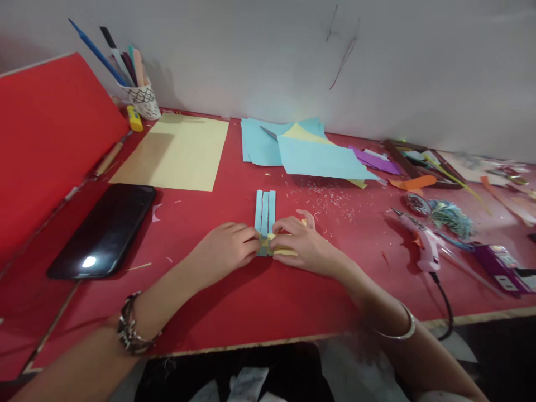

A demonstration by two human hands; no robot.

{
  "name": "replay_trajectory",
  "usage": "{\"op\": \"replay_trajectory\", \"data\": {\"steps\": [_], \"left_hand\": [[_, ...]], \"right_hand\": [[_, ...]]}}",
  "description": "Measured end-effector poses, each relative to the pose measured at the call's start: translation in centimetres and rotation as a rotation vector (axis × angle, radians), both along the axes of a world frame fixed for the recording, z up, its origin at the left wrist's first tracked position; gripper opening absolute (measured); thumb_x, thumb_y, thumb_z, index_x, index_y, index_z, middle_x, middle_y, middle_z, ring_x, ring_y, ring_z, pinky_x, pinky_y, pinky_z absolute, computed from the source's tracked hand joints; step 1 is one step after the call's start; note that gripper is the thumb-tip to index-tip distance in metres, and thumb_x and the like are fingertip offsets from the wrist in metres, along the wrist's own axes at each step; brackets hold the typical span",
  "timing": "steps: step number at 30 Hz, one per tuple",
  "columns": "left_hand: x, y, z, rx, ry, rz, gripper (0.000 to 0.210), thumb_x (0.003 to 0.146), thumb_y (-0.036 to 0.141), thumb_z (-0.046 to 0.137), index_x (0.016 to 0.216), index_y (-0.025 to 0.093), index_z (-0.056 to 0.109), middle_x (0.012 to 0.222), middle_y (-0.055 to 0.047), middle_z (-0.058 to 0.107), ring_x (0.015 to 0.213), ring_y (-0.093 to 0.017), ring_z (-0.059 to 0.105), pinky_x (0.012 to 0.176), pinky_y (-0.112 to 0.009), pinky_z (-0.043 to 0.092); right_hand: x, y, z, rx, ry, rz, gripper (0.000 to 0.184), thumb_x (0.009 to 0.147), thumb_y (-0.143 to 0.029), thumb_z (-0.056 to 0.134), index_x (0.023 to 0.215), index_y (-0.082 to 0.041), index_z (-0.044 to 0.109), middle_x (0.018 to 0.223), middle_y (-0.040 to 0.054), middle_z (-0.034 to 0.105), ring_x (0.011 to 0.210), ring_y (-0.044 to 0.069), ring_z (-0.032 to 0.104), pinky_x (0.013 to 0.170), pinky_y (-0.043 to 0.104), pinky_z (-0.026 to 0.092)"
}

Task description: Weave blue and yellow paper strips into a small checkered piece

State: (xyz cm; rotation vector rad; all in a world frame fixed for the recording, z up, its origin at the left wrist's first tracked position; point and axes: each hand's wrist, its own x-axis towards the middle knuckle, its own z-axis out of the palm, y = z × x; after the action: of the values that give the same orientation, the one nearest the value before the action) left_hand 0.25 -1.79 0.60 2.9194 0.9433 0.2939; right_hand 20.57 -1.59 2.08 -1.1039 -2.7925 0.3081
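Light blue paper strips (pixel 265 209) lie side by side on the red table, pointing away from me. Yellow paper strips (pixel 285 252) cross their near end, going over and under the blue ones in a small weave. My left hand (pixel 230 245) is closed at the left edge of the weave, its fingertips pressed together on the strips there. My right hand (pixel 305 244) has its fingers bent over the right side, with thumb and fingers on a yellow strip. Both hands partly cover the crossing, so the exact pinch points are hidden.
A black phone (pixel 104 231) and a yellow sheet (pixel 184 151) lie left. Blue sheets (pixel 322 156) with a scissor-like blade and paper shreds (pixel 330 198) are behind. A glue gun (pixel 427 245), yarn (pixel 450 218) and purple box (pixel 502 268) lie right; a pen cup (pixel 144 100) stands back left.
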Motion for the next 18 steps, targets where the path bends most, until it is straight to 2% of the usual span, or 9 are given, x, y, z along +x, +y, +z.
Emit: {"op": "replay_trajectory", "data": {"steps": [3,5,9,18], "left_hand": [[-0.10,0.06,0.00,-0.038,-0.015,-0.001,0.010,0.079,0.015,0.050,0.080,0.017,0.060,0.089,-0.004,0.063,0.080,-0.018,0.057,0.070,-0.032,0.044],[-0.27,0.12,-0.02,-0.087,-0.047,0.010,0.010,0.077,0.018,0.052,0.084,0.018,0.059,0.093,-0.004,0.061,0.083,-0.018,0.057,0.073,-0.032,0.044],[-0.56,0.27,-0.21,-0.202,-0.151,0.082,0.031,0.074,0.028,0.059,0.102,0.018,0.053,0.106,-0.008,0.054,0.096,-0.021,0.053,0.078,-0.034,0.045],[-0.08,0.40,-0.47,-0.370,-0.298,0.150,0.027,0.079,0.020,0.051,0.106,0.020,0.045,0.103,-0.006,0.051,0.094,-0.017,0.053,0.077,-0.030,0.046]], "right_hand": [[0.06,0.08,0.23,-0.042,-0.010,0.009,0.010,0.080,-0.024,0.050,0.081,-0.023,0.060,0.095,0.0018,0.056,0.089,0.015,0.052,0.097,0.047,0.013],[0.10,0.21,0.42,-0.099,-0.010,0.014,0.011,0.078,-0.028,0.054,0.086,-0.023,0.059,0.097,0.0024,0.056,0.091,0.016,0.051,0.096,0.045,0.018],[0.03,0.41,0.56,-0.186,0.007,-0.042,0.030,0.074,-0.035,0.059,0.101,-0.021,0.055,0.102,0.0054,0.055,0.098,0.019,0.048,0.091,0.041,0.027],[-0.30,0.03,0.25,-0.081,-0.017,-0.081,0.017,0.083,-0.023,0.047,0.098,-0.023,0.055,0.099,0.0039,0.059,0.094,0.016,0.053,0.097,0.047,0.016]]}}
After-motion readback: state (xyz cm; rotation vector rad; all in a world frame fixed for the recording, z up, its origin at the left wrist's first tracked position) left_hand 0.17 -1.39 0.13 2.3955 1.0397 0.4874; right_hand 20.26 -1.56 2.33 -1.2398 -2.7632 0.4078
